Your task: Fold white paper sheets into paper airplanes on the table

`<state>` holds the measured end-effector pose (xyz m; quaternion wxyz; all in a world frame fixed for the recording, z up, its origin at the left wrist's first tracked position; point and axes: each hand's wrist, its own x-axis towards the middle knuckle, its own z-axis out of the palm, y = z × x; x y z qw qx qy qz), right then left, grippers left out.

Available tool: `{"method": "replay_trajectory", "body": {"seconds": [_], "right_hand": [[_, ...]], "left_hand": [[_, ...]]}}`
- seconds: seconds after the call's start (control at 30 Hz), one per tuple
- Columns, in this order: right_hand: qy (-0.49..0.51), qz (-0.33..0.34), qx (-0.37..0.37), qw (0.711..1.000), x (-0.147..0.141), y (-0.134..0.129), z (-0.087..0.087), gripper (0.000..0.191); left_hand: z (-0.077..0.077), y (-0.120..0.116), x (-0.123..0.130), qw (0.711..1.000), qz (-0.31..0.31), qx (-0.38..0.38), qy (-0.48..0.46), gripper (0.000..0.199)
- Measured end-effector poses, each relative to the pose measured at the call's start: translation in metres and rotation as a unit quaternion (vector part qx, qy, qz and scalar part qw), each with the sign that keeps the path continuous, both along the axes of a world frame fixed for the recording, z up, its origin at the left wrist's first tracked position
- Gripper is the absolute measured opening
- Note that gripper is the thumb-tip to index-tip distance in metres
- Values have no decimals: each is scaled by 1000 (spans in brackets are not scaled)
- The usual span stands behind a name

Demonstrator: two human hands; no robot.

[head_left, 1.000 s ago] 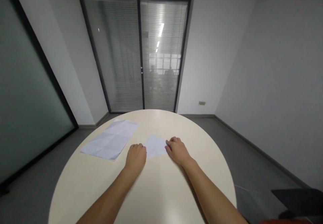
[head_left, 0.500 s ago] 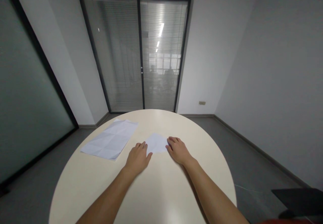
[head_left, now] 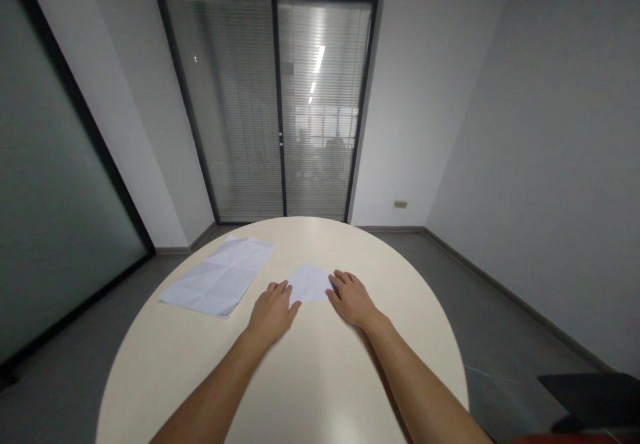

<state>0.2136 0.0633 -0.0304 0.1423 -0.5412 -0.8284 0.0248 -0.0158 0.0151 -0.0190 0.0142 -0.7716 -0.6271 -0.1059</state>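
A small folded sheet of white paper (head_left: 309,284) lies flat on the round cream table (head_left: 310,377), its far edge coming to a blunt point. On its left edge rests my left hand (head_left: 273,309), palm down, fingers stretched and thumb apart. My right hand (head_left: 351,297) lies at the paper's right edge, fingers extended and spread, fingertips touching it. Neither hand grips anything. Farther left lie larger white sheets (head_left: 220,276) with crease lines, seemingly stacked, apart from both hands.
Beyond the table stands a glass door (head_left: 280,111) with blinds and a dark frame. A black object, perhaps a chair part (head_left: 595,394), is at the lower right. A wall socket (head_left: 401,204) sits low on the far wall.
Almost nothing differs. My right hand has shifted very slightly left along the paper's edge; the left hand and the sheets stay practically where they were.
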Motion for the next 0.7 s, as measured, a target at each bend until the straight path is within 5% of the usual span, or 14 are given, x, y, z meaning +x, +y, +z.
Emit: {"method": "replay_trajectory", "body": {"seconds": [0.7], "right_hand": [[15,37,-30,999,-5,-9,11,60]], "left_hand": [[6,-1,1,1000,-5,-5,3,39]]}}
